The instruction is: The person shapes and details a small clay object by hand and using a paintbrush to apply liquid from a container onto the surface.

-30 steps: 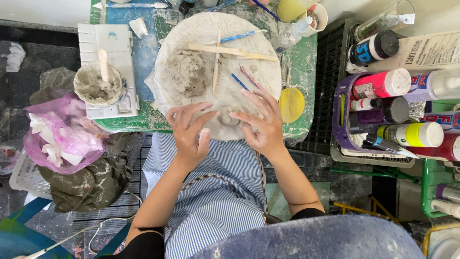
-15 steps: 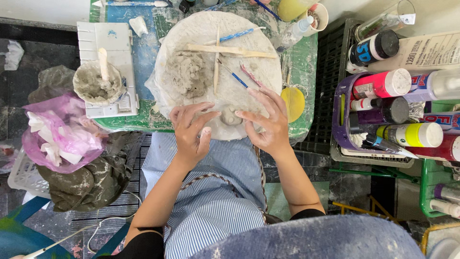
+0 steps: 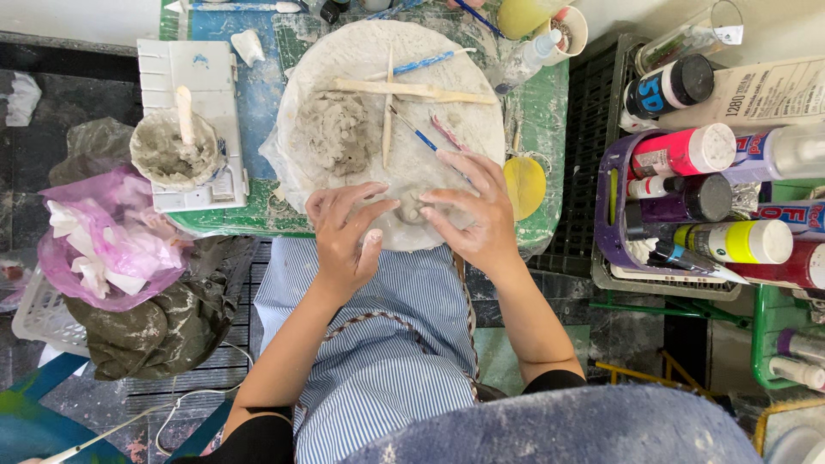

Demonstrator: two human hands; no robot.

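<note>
A round, clay-smeared board point(image 3: 447, 129) lies on a green table. Near the board's front edge my left hand point(image 3: 344, 236) and my right hand point(image 3: 477, 215) face each other. Their fingertips pinch a small grey clay piece point(image 3: 411, 209) between them, and the fingers partly hide it. A rough lump of grey clay point(image 3: 331, 133) sits on the board just beyond my left hand. Thin wooden sticks point(image 3: 412, 88) and a blue-handled tool point(image 3: 421, 136) lie across the board's far half.
A clay-coated cup with a stick point(image 3: 174, 153) stands on a white box at the left, above a pink plastic bag point(image 3: 103, 236). A yellow disc point(image 3: 524, 185) lies by my right hand. Paint bottles fill a purple tray point(image 3: 614, 245) at the right. Cups point(image 3: 563, 30) stand at the back.
Both hands stay at the board's front edge. The fingers have shifted a little around the small clay piece, with the left fingers curling closer in.
</note>
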